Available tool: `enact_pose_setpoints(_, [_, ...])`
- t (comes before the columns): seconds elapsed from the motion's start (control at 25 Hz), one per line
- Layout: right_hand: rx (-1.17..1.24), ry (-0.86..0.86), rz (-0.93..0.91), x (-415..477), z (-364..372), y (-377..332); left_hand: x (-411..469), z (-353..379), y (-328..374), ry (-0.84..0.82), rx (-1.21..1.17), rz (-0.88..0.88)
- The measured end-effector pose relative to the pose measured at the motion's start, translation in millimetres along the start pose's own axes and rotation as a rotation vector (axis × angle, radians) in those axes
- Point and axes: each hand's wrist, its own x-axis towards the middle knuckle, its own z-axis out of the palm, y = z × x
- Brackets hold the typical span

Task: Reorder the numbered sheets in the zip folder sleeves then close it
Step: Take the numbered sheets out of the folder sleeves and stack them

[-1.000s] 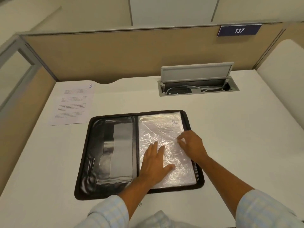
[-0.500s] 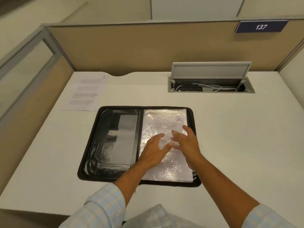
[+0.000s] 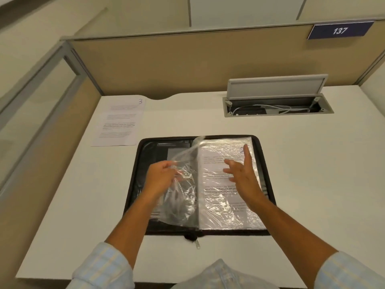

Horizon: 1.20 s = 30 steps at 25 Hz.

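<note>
A black zip folder (image 3: 265, 163) lies open on the white desk. On its right half lies a stack of clear sleeves, the top one holding the sheet marked 2 (image 3: 225, 197). My left hand (image 3: 161, 177) pinches an empty clear sleeve (image 3: 183, 197) and holds it lifted over the folder's left half. Over the sheet marked 2, my right hand (image 3: 242, 174) hovers with straight, spread fingers, the forefinger pointing up near the number. A loose sheet marked 3 (image 3: 119, 122) lies on the desk at the far left. The zip pull (image 3: 197, 244) hangs at the folder's near edge.
A cable box (image 3: 277, 106) with its grey lid raised sits in the desk at the back right. Beige partition walls (image 3: 187, 63) close the desk at the back and left. A blue plate reading 137 (image 3: 339, 30) hangs on the partition.
My left hand has taken hold of the top empty sleeve and swung it leftward off the stack. My right hand has spread over the sheet marked 2.
</note>
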Motion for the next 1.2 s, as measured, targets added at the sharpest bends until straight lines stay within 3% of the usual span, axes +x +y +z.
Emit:
enact_pose_setpoints(0.28, [-0.984,0.034,-0.184,15,-13,66,36,-85,-59,0.037,0.009,-0.203])
enact_pose_setpoints(0.4, [-1.198,0.009,-0.208,13,-14,74,49,-94,-86,0.121,0.022,-0.229])
enact_pose_setpoints(0.6, [-1.298,-0.029,-0.177,8,-17,74,59,-92,-101,0.32,0.249,-0.094])
enact_pose_setpoints(0.76, [-1.261,-0.012,-0.176,7,-15,70,58,-86,-101,0.343,0.395,-0.036])
enact_pose_setpoints(0.92, [-1.206,-0.013,-0.164,16,-18,64,59,-61,-93,0.352,0.742,0.154])
enact_pose_setpoints(1.04, [-1.145,0.045,-0.174,29,-27,60,65,-27,-72,0.268,0.786,0.305])
enact_pose_setpoints(1.2, [-1.144,0.114,-0.16,50,-45,51,77,32,-39,0.034,0.8,0.455])
